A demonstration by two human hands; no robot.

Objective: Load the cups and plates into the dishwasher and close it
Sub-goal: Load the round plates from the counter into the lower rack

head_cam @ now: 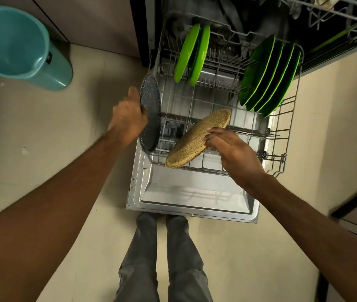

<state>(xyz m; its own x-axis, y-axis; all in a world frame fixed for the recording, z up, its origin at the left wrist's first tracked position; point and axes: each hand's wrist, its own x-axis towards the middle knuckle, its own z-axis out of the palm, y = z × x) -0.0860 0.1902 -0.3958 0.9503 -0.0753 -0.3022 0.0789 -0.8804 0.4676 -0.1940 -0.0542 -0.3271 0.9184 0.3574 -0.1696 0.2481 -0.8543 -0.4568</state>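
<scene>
head view: left hand (127,118) grips the dark speckled plate (150,112) on edge at the lower rack's (282,136) left side; right hand (227,147) pinches the tan speckled plate (197,141) tilted over the rack's front.

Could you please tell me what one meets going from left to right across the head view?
teal bucket, left hand, dark speckled plate, tan speckled plate, right hand, dark green plates

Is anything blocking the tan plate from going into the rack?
Nothing visible. The right hand holds the tan plate over a bare stretch of rack; the green plates stand farther back, and the left hand holds the dark plate aside.
</scene>
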